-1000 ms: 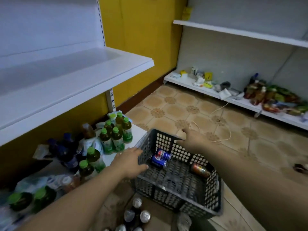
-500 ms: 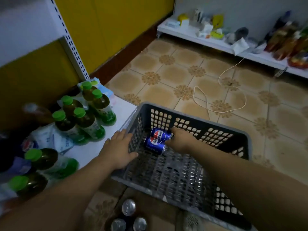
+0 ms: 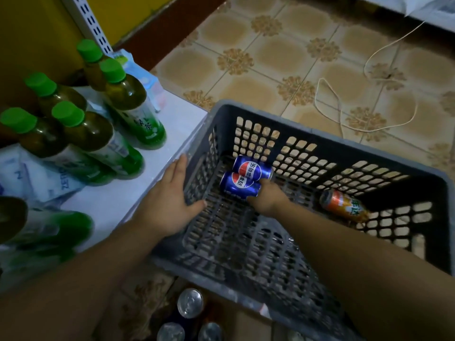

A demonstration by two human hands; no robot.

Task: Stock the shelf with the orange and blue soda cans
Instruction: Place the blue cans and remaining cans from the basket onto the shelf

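While two blue soda cans (image 3: 253, 168) are lying on their sides, touching each other, in the far-left corner of the grey crate (image 3: 320, 135), the right hand (image 3: 267, 199) is sitting inside the crate and holding its fingers curled round the end of the nearer blue can (image 3: 237, 184). The fingertips are hiding behind that can, so the grip seems to be on this one can alone, though I cannot tell whether it is also touching the second. An orange soda can (image 3: 344, 206) is lying on its side well apart from them, near the crate's right wall.

The left hand (image 3: 170, 200) is clasping the crate's left wall, with the thumb lying inside and the fingers lying fairly straight along the outside of the rim. The crate is sitting just beside the edge of a low white shelf (image 3: 115, 200), where green-capped bottles (image 3: 133, 104) are standing and blue-and-white packets (image 3: 37, 178) are lying. Silver can tops (image 3: 190, 302) are showing below the crate's near edge. A white cord (image 3: 339, 114) is trailing over the tiled floor (image 3: 246, 28) beyond.
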